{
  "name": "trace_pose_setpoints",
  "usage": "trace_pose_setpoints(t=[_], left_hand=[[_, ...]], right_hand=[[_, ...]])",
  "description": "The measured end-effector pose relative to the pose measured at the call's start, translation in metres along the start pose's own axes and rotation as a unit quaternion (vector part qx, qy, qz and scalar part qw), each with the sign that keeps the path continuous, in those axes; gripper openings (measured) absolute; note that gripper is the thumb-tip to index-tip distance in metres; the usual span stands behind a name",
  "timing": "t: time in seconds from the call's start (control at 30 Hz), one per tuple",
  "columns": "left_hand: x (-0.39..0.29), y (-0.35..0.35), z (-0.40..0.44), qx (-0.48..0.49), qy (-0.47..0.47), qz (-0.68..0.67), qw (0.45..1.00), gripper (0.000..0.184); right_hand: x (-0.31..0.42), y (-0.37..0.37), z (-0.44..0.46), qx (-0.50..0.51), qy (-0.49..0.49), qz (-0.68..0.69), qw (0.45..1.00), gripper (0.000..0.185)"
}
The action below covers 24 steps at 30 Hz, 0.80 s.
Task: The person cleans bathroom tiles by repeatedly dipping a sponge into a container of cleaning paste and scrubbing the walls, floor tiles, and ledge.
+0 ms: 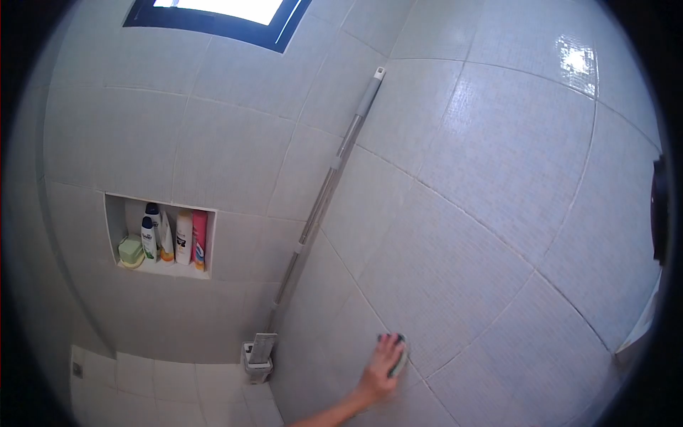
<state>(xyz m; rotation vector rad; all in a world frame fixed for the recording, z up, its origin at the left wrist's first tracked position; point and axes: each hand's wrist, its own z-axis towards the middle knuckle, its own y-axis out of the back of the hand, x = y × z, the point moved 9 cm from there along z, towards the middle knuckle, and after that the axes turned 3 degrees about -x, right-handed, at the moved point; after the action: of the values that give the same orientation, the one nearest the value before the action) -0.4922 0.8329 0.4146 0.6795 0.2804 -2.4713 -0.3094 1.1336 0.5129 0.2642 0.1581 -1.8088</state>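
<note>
My left hand [383,368], its forearm coming in from the bottom edge, is pressed up against the tiled wall on the right. Its fingers are closed over a small sponge [401,358], which lies against the tiles. A dark edge and a pale green side of the sponge show past the fingers; the palm hides the rest. My right hand is out of view.
A long-handled mop [318,206] leans in the wall corner, its foot by a small grey-white bucket [257,368]. Bottles [183,238] and a green soap box [131,249] stand in a wall niche [158,269]. A dark-framed window [213,23] is above.
</note>
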Motion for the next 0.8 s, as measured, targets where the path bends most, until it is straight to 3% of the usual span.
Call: trace_pose_setpoints(t=[0.17, 0.2, 0.27, 0.37, 0.47, 0.53, 0.57, 0.63, 0.73, 0.77, 0.8], left_hand=[[0.133, 0.047, 0.054, -0.102, 0.259, -0.003, 0.961, 0.054], [0.140, 0.048, 0.066, -0.102, 0.256, -0.001, 0.961, 0.054], [0.157, 0.053, 0.072, -0.137, 0.338, -0.018, 0.931, 0.055], [0.108, 0.031, 0.048, -0.122, 0.311, -0.031, 0.942, 0.056], [0.043, -0.002, -0.026, -0.046, 0.277, -0.084, 0.956, 0.060], [0.008, -0.030, -0.098, -0.031, 0.187, -0.107, 0.976, 0.059], [-0.057, -0.021, -0.108, 0.144, 0.413, -0.144, 0.888, 0.059], [-0.101, -0.029, -0.149, 0.282, 0.466, -0.159, 0.823, 0.064], [-0.046, -0.058, -0.253, 0.200, 0.479, -0.253, 0.817, 0.055], [-0.042, -0.041, -0.257, 0.197, 0.546, -0.193, 0.791, 0.054], [-0.019, -0.028, -0.276, 0.149, 0.545, -0.129, 0.815, 0.050]], right_hand=[[-0.002, -0.002, -0.001, 0.006, -0.008, 0.009, 1.000, 0.042], [-0.003, -0.001, 0.000, 0.015, -0.008, 0.008, 1.000, 0.042], [-0.004, 0.001, 0.001, 0.001, -0.007, 0.009, 1.000, 0.042], [-0.003, 0.004, 0.005, -0.016, -0.002, 0.023, 1.000, 0.043], [-0.003, 0.006, 0.006, -0.004, 0.000, 0.038, 0.999, 0.044], [-0.006, 0.005, 0.004, 0.013, 0.005, 0.040, 0.999, 0.045], [-0.007, 0.008, 0.004, 0.011, 0.006, 0.042, 0.999, 0.045], [-0.008, 0.008, 0.003, 0.015, 0.014, 0.056, 0.998, 0.046], [-0.011, 0.008, 0.000, -0.005, 0.018, 0.072, 0.997, 0.046], [-0.015, 0.006, -0.005, -0.009, 0.021, 0.080, 0.997, 0.047], [-0.020, 0.004, -0.010, -0.011, 0.027, 0.087, 0.996, 0.049]])
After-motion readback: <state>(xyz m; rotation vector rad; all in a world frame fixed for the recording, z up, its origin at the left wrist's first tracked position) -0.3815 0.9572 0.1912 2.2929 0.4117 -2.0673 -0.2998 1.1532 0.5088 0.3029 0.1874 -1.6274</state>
